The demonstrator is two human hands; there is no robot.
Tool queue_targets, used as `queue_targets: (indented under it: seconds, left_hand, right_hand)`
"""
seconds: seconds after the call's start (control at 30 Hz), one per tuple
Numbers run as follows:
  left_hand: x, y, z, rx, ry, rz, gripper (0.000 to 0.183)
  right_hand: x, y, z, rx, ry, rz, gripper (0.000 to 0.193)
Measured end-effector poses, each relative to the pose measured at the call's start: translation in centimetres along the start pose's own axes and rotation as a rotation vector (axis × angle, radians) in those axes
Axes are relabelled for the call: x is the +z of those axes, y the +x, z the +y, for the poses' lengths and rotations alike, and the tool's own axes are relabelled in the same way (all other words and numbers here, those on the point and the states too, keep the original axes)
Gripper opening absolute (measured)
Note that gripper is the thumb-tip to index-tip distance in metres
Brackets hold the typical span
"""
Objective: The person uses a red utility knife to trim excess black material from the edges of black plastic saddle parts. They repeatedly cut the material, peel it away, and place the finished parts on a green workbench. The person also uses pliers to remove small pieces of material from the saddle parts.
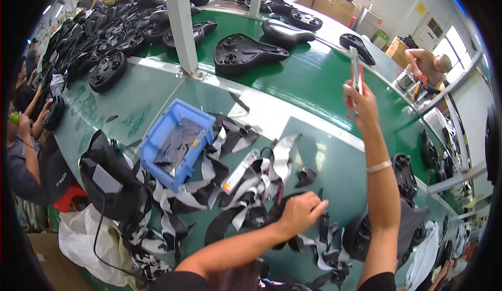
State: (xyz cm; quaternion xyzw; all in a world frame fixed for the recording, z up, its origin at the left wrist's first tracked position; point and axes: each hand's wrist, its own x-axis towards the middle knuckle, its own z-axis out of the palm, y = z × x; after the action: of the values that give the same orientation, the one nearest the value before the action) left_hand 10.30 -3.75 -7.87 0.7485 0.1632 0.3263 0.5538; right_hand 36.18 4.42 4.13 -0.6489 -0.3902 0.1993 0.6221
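Note:
My right hand (363,102) is raised over the far side of the bench and closed around a slim red-handled tool (357,76) with a silver metal end pointing up; its exact kind is unclear. Close to my body, my left hand (302,212) is curled, thumb toward the right. Whatever lies inside its fingers is hidden. Black and white scrap strips (246,215) surround it on the green bench. A whitish box-like tube (240,172) with an orange end lies among the scraps. To the lower right, black bike saddles (361,236) sit beside my right forearm.
A blue bin (178,106) with dark flat pieces stands left of centre. Saddle shells (246,54) lie on a green belt beyond a white post (183,35); more are heaped far left. A black bag (112,186) is at left. Other people (430,66) work around.

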Motion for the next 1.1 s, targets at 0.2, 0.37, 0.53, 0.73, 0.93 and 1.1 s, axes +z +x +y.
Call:
queue_targets:
  seconds: [0.2, 0.37, 0.53, 0.73, 0.93, 1.1]
  left_hand:
    - [-0.4, -1.7, 0.0, -0.149, -0.029, -0.168, 0.014]
    - [-2.9, 0.0, 1.2, -0.416, -0.591, -0.004, 0.021]
    - [-3.5, 0.2, -0.6, -0.453, -0.617, -0.031, 0.021]
    - [-1.7, -0.5, 0.1, -0.398, -0.459, -0.004, 0.021]
    - [-0.2, -0.1, 0.0, -0.142, -0.114, -0.051, 0.022]
    - [-0.7, -1.3, 1.0, 0.175, 0.258, -0.356, 0.045]
  right_hand:
    - [17.1, 17.0, 5.7, 0.342, 0.972, -0.171, 0.041]
    - [26.3, 26.2, 9.2, 0.370, 0.943, 0.106, 0.040]
    - [23.8, 29.4, 13.5, 0.295, 0.935, 0.379, 0.041]
    - [5.1, 21.1, 11.7, 0.401, 0.454, 0.240, 0.028]
    - [-6.0, 1.9, -3.8, 0.395, -0.055, -0.055, 0.033]
    - [-3.7, -15.1, -11.1, 0.117, -0.507, -0.233, 0.039]
